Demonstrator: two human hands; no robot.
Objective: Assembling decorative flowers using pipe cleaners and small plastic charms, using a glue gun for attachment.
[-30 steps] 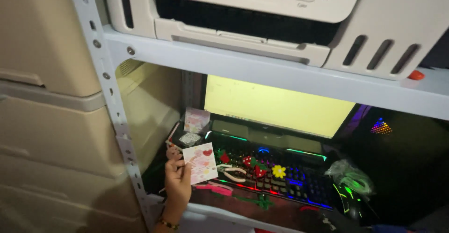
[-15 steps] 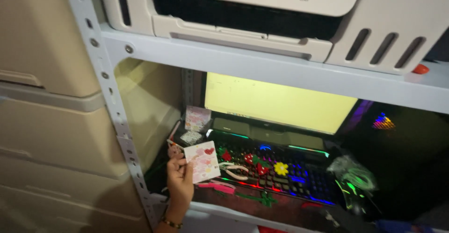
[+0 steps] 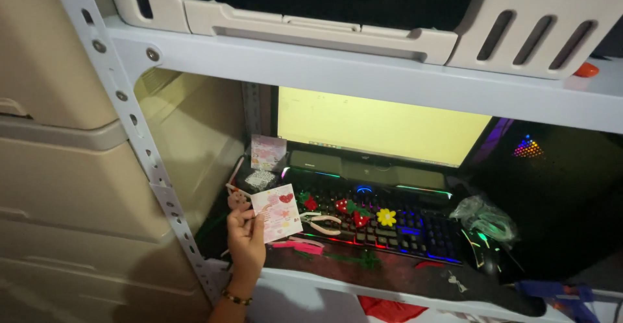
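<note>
Head view: small pink card (image 3: 280,212) is pinched upright in left hand (image 3: 245,239), held above left end of backlit keyboard (image 3: 396,229), near pliers (image 3: 321,222) and felt strawberries (image 3: 347,209). Right hand unseen.

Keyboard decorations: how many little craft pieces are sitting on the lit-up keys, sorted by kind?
Red strawberry shapes: 3
Yellow flower: 1
Total: 4
They lie on the keyboard, to the right of the card held up by the left hand.
</note>
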